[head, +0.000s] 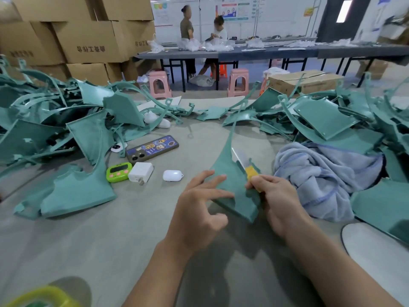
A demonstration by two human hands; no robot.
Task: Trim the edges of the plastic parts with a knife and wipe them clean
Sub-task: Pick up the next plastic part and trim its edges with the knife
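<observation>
A teal plastic part [230,173] with a long thin curved tip stands tilted at the table's middle. My left hand [199,207] holds its left side, fingers spread across the face and thumb beneath. My right hand [278,202] grips a knife [244,161] with a yellow handle and a pale blade, laid along the part's right edge. A light blue cloth [325,173] lies bunched just right of my right hand.
Heaps of teal parts [66,129] fill the table's left and right [327,120]. A phone [152,148], a green timer [118,172], a white charger [141,172] and a white earbud case [172,175] lie left of the part. Two people work at a far table.
</observation>
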